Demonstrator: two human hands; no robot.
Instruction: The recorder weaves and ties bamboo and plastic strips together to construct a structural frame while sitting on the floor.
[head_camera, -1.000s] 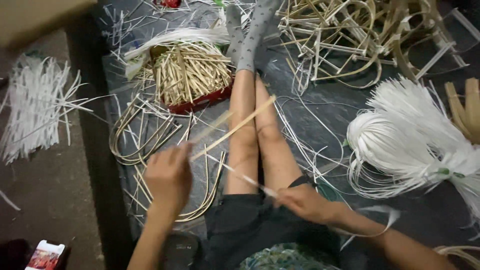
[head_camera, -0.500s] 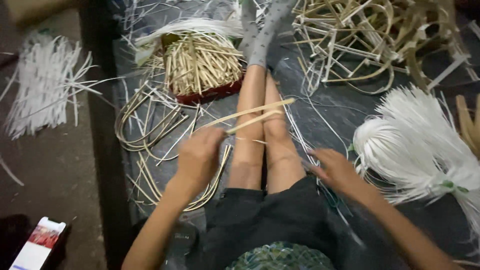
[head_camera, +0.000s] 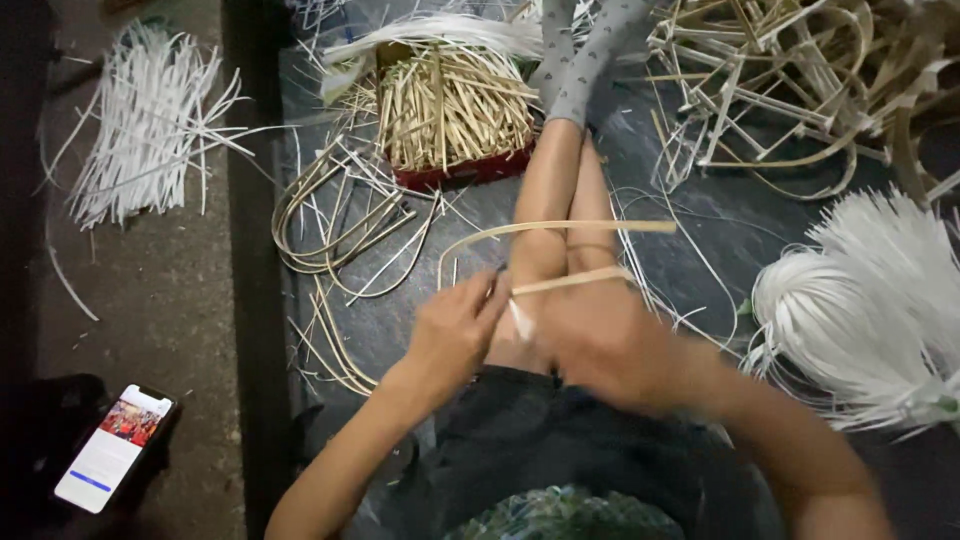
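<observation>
So the dark floor mat (head_camera: 700, 215) is taking up most of the view, and a person is sitting on it with bare legs (head_camera: 560, 200) stretching forward and grey socks (head_camera: 590, 60) on the feet. Off to the far right, a tangled heap of bent cane frames (head_camera: 800, 80) is piling up in the top corner, and below it a big bundle of white plastic strips (head_camera: 860, 310) is fanning out. Another loose pile of white strips (head_camera: 150, 120) is lying on the bare floor at the left, well apart from the mat. Just beside the left leg, a red tray (head_camera: 460, 170) is holding a stack of short cut cane sticks (head_camera: 455, 105), and a few looped cane strips (head_camera: 330, 225) are curling next to it. A phone (head_camera: 112, 448) with its screen lit is sitting near the bottom left corner.

Down at the knees, the left hand (head_camera: 455, 335) is pinching one end of a thin bent cane strip (head_camera: 545, 228), which is arching over both legs and doubling back toward the hands. The right hand (head_camera: 600, 340) is closing around the strip's lower run just beside the left one, fingers curling on it, though it's blurry so I can't tell the exact grip. The two hands are nearly touching above the lap.
</observation>
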